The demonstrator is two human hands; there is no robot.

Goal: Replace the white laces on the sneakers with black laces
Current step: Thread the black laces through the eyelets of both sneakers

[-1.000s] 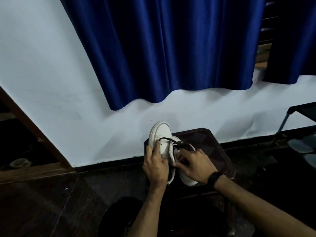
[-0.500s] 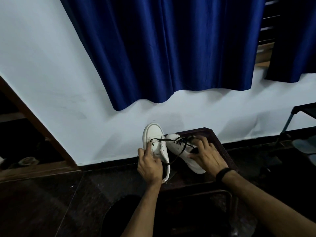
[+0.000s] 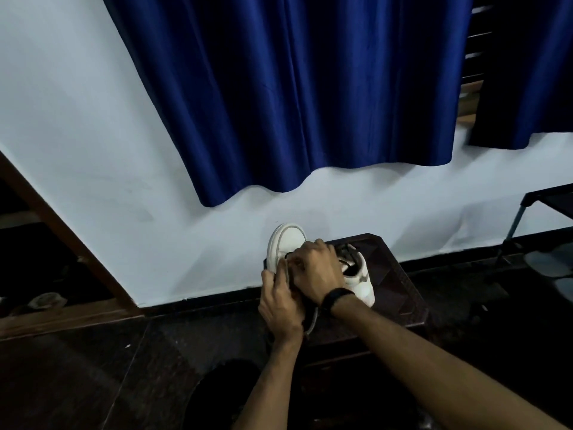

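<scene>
Two white sneakers stand on a dark brown stool (image 3: 400, 293) against the wall. The left sneaker (image 3: 286, 240) points its toe away from me. My left hand (image 3: 280, 301) grips its near side. My right hand (image 3: 316, 268) lies over its lacing area with fingers curled, pinching the black lace there. The right sneaker (image 3: 361, 280) sits just to the right with a black lace (image 3: 347, 254) threaded through it. The left sneaker's eyelets are hidden under my hands.
A blue curtain (image 3: 310, 94) hangs over the white wall behind the stool. A dark rack (image 3: 545, 206) with footwear stands at the right. A wooden door frame (image 3: 62, 243) runs along the left. The floor is dark tile.
My right hand has moved left from the right sneaker onto the left sneaker's lacing. The right sneaker now stands free. My left hand stays on the left sneaker.
</scene>
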